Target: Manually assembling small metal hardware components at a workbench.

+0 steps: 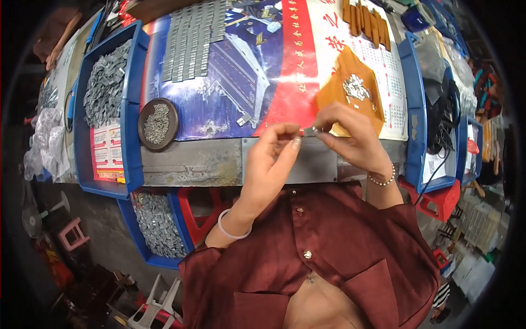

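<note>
My left hand (272, 151) and my right hand (350, 137) meet above the table's near edge, fingertips pinched together on a small grey metal piece (310, 130). Both hands touch it. Just behind my right hand lies an orange sheet (334, 90) with a heap of small shiny metal parts (356, 86) on it. Rows of finished grey metal pieces (193, 41) lie laid out on a printed poster (263, 66) that covers the table. A round brown dish (143, 118) of tiny screws sits left of my hands.
A blue tray (131, 98) of grey metal parts stands at the left, another blue bin (145, 249) of them sits below the table edge. A blue tray (413, 98) at the right holds bags and cables. Brown sticks (366, 22) lie far right. Stools stand on the floor.
</note>
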The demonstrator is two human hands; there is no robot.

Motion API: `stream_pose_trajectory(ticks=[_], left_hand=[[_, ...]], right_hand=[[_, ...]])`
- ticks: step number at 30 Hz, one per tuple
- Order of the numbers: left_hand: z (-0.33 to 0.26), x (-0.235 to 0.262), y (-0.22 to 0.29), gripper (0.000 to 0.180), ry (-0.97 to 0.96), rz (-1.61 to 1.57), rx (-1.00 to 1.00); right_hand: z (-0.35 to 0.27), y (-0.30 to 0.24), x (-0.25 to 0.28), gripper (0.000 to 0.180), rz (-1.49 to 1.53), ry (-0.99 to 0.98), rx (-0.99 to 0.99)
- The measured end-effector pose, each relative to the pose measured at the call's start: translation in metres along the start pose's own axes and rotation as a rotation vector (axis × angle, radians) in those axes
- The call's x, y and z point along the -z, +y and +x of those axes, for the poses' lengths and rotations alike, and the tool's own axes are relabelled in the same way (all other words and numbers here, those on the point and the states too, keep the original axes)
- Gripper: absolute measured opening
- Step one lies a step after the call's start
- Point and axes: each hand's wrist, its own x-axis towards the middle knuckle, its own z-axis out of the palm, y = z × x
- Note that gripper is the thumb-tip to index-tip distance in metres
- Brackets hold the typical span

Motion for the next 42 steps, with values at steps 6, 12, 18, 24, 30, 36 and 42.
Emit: stream_pose_trajectory(ticks=[6, 12, 18, 24, 30, 36, 42], left_hand=[[-0.028, 0.027, 0.095, 0.032, -0.263, -0.482, -0.348], [-0.061, 0.026, 0.118, 0.03, -0.402, -0.509, 0.002], [-0.072, 0.062, 0.141, 0.027, -0.614, -0.547, 0.333], [-0.055, 0.075, 0.161, 0.025, -0.801, -0.546, 0.686], [-0.061, 0.08, 0.185, 0.024, -1.063, -0.525, 1.022], [-0.053, 0.077, 0.204, 0.023, -1.362, -0.377, 1.373], [0.034, 0.017, 0.237, 0.023, -1.558, -0.153, 1.727]], right_hand=[[0.045, 0.011, -0.02, 0.013, -0.04, 0.171, -0.089], [0.113, 0.034, -0.052, 0.015, -0.168, 0.176, -0.038], [0.157, 0.057, -0.092, 0.015, -0.299, 0.19, 0.038], [0.166, 0.078, -0.103, 0.016, -0.439, 0.251, 0.047], [0.185, 0.09, -0.121, 0.011, -0.507, 0.325, 0.172], [0.195, 0.104, -0.117, 0.014, -0.533, 0.403, 0.228], [0.205, 0.099, -0.124, 0.02, -0.457, 0.43, 0.215]])
